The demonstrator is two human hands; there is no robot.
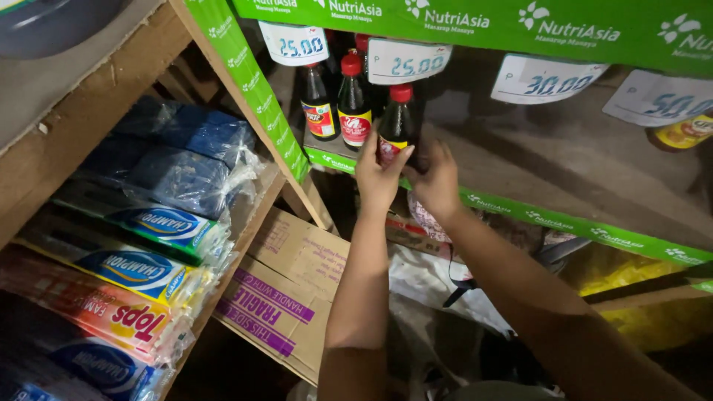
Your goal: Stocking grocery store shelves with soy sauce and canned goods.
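Both hands are on one dark bottle (396, 126) with a red cap, standing upright at the front edge of the shelf (564, 167). Left hand (380, 172) is cupped around its left side, fingers curled up against the label. Right hand (435, 178) is pressed to the right side and lower part of the bottle, fingers wrapped toward the back, so it's gripped between the two palms. Can't tell if the base is touching the shelf board, the hands hide it.

Just left of the hands and a bit further back are two more bottles (338, 104) of the same sort, dark with red caps and red labels, standing close together. Above the hands, white price tags (407, 61) hang off a green strip (475, 22). Another green strip runs along the shelf's front edge, right under the hands. Far right of the hands there's a yellowish jar (685, 132), mostly cut off by the frame.

Below the hands and forearms sits a cardboard box (290, 286) with purple print, tipped at an angle. Well to the left, a wooden rack holds stacked soap packs (145, 278) in plastic wrap, blue bundles (186, 156) on top of them. Lower right of the arms is something yellow in plastic (624, 275), too blurry to name.
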